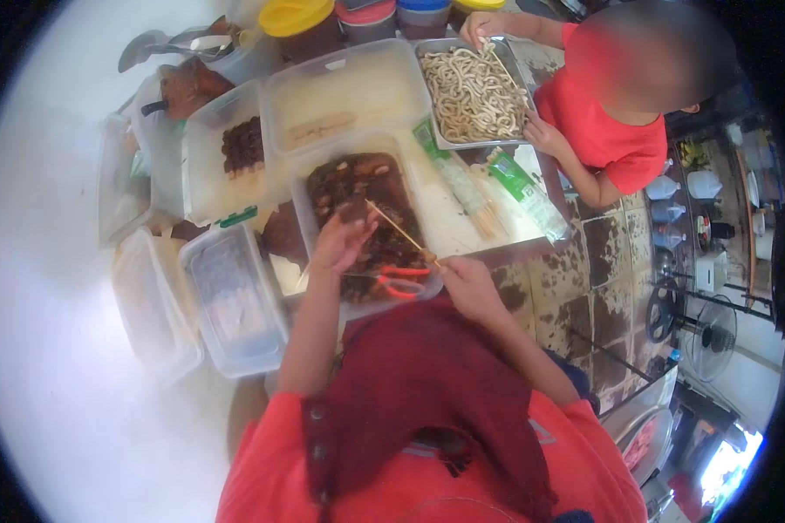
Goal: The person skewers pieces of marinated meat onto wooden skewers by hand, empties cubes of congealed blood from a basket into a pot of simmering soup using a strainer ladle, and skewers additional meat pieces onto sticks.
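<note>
My right hand (473, 286) is closed around the lower end of a thin wooden skewer (397, 228), which slants up and left over a plastic tub (298, 187). A small brown piece (430, 257) sits on the skewer close to my right fingers. Near the skewer's far tip, my left hand (344, 241) pinches a dark piece of marinated food (352, 212); its exact kind is unclear. More dark chunks in sauce (366, 174) lie in the tub below. Scissors with red-orange handles (403, 283) rest at the tub's near end.
Across the corner, another person (615, 105) holds a skewer over a metal tray of pale coiled strips (475, 96). Packs of skewers (462, 187) lie beside the tub. A container of dark pieces (202, 166), stacked plastic boxes (231, 305) and lidded buckets (296, 16) surround it.
</note>
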`<state>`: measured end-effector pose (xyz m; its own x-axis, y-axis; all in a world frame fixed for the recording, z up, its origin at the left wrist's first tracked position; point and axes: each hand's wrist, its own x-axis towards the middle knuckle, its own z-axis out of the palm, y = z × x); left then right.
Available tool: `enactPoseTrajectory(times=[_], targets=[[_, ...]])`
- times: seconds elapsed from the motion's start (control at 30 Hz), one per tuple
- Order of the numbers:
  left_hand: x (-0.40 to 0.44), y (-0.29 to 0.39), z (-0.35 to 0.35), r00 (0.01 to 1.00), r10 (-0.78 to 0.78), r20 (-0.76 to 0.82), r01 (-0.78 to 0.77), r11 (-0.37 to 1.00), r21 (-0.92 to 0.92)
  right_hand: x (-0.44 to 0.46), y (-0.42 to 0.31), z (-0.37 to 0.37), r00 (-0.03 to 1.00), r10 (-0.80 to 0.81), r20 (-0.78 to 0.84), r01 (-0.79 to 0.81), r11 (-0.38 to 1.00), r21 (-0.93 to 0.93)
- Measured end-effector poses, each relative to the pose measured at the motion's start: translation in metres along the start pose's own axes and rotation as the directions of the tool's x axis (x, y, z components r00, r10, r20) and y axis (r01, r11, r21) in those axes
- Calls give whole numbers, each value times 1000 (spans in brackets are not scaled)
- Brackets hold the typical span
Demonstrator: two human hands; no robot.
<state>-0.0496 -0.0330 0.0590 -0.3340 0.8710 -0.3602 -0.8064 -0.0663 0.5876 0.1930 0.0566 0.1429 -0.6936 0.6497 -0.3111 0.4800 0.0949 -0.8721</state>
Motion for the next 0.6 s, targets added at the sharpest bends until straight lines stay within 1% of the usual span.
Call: enactPoseTrajectory(times=[0.03,0.13,0.2,0.23,0.3,0.4,0.43,0.53,0.6], targets=[[3,-1,1,998,17,-53,-17,1000,-12,-3,-4,-1,1000,7,7,-7,1000,18],[8,-2,9,975,72,-209,-79,996,-28,-9,-20,-8,998,10,65,-5,997,-75],[12,-3,10,945,126,-302,-135,991,-11,-13,-21,-7,999,-11,51,15,996,-88],[13,-2,10,937,157,-312,-168,986,-8,-15,-22,-7,999,-21,44,25,995,-95],[16,-4,9,920,214,-327,-228,974,-5,-16,-24,-8,999,-15,45,19,997,-76],[14,-3,15,955,169,-244,-174,985,2,-17,-17,-6,999,-29,23,30,999,-31],[13,-2,19,960,163,-225,-172,985,-20,-17,-15,-5,999,-36,13,37,999,-12],[12,0,26,973,152,-173,-171,981,-97,-16,-17,-9,999,-23,36,25,998,-61],[9,3,29,977,154,-149,-177,971,-161,-17,-12,-7,998,-53,15,54,998,-42]])
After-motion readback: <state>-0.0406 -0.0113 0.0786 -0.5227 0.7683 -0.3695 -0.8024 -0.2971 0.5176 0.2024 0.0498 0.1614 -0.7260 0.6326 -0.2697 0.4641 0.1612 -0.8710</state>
